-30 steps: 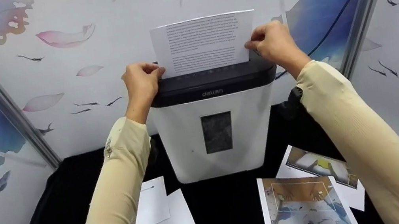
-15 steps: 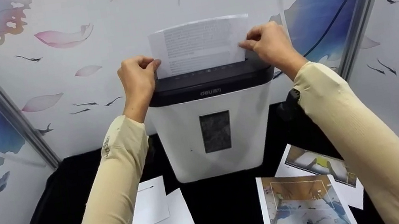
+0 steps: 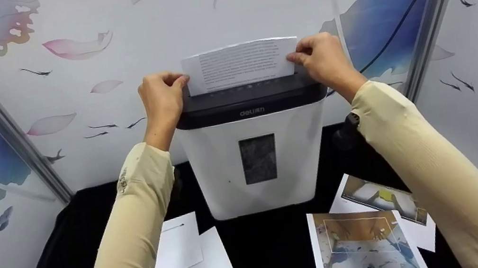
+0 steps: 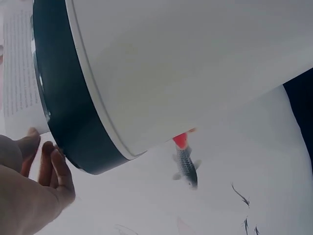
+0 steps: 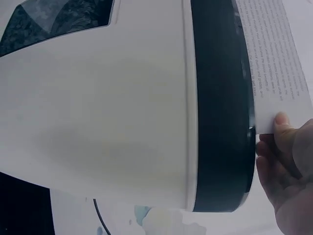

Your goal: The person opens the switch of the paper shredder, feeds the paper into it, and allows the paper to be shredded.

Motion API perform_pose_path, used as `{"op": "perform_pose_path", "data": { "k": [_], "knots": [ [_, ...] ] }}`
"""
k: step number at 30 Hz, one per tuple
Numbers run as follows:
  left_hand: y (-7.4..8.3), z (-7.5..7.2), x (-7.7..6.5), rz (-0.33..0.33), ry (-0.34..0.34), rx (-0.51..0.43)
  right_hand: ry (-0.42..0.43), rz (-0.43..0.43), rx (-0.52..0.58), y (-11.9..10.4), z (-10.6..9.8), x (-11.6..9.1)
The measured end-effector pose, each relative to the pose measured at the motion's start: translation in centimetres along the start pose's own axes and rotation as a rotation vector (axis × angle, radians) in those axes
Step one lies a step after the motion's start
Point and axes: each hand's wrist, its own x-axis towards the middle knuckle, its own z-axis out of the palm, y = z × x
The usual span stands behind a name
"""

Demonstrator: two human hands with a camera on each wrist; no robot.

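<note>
Printed sheet point(image 3: 240, 69) upright in the top of a white shredder point(image 3: 215, 166).
White papers point(image 3: 214, 265) and photo prints point(image 3: 366, 243) lie nearest, on the black-covered bench point(image 3: 268, 256); beyond, left hand point(image 3: 162, 100) and right hand point(image 3: 325, 60) pinch the sheet's side edges between drawn-together fingers; behind, a patterned wall point(image 3: 146, 33).

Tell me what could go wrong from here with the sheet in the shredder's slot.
1. The left hand and right hand pinch the sheet by its side edges, close above the dark top of the shredder; holding on while it feeds could draw them toward where it enters.
2. The sheet's upper edge bows slightly, so an uneven pull from either side might skew or crease it.
</note>
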Motion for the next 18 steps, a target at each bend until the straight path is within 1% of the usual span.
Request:
{"op": "perform_pose_path", "data": {
  "k": [4, 6, 9, 13, 18],
  "knots": [
    [-0.6, 0.3, -0.5, -0.021, -0.026, 0.017, -0.017, 0.014, -0.006, 0.5, 0.5, -0.2],
    [-0.8, 0.4, -0.7, -0.033, -0.032, 0.022, -0.004, 0.01, -0.004, 0.6, 0.7, -0.3],
    [-0.8, 0.4, -0.9, -0.039, -0.021, 0.019, 0.025, -0.002, 0.018, 0.6, 0.9, -0.3],
    [-0.4, 0.5, -1.3, -0.008, -0.004, 0.014, 0.084, -0.026, 0.057, 0.8, 1.0, -0.2],
    [0.0, 0.9, -2.7, 0.064, 0.024, -0.003, 0.219, -0.058, 0.116, 1.6, 1.0, -0.6]
  ]
}}
